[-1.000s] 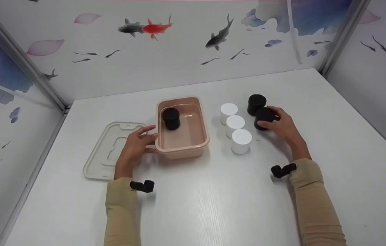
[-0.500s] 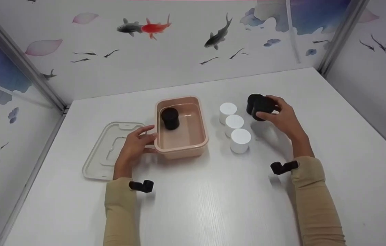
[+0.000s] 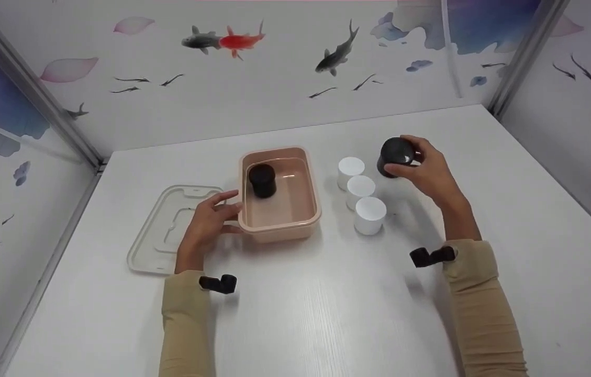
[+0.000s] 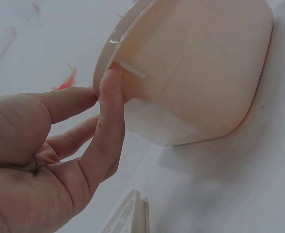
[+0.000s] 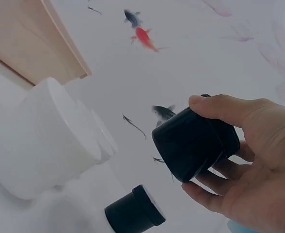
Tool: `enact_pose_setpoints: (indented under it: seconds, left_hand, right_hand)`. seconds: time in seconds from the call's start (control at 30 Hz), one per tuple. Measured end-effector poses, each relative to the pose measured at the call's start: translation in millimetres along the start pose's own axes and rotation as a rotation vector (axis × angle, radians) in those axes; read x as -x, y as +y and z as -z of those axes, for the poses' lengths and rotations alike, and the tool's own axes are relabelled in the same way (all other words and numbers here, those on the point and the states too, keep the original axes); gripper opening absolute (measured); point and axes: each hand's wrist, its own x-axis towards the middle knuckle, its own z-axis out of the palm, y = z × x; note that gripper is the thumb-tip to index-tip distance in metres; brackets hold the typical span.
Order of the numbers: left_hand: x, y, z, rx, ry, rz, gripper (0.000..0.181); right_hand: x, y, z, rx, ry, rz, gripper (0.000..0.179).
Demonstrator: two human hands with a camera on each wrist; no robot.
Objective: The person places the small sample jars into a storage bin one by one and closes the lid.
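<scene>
Though I judge only by eye, the black jar [image 3: 398,151] held by the right hand [image 3: 430,170], right of the pink tub [image 3: 285,235], looks light, stiff and slippery, best gripped round its sides. The left hand [image 3: 209,222] pinches the tub's rim; only the right wrist view clearly shows a second black jar [image 5: 133,212].

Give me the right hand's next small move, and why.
Probably carry the held black jar towards the pink box: the right hand grips it clear of the table, another black jar stands inside with bare floor beside it, and the left hand holds the rim.
</scene>
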Motion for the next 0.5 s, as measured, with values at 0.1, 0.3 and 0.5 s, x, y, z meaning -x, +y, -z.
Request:
enact_pose_setpoints:
  seconds: [0.1, 0.3, 0.5]
  left_hand:
    - [1.0, 0.5, 0.2, -0.001, 0.008, 0.009, 0.050]
    - [2.0, 1.1, 0.1, 0.007, 0.011, 0.017, 0.050]
    - [0.8, 1.9, -1.3, 0.025, 0.000, 0.019, 0.050]
  right_hand:
    - [2.2, -7.1, -2.6, -0.008, -0.010, 0.013, 0.086]
    - [7.3, -21.4, -10.3, -0.016, -0.023, 0.031, 0.084]
    - [8.6, -30.9, -20.7, 0.003, -0.062, 0.080, 0.081]
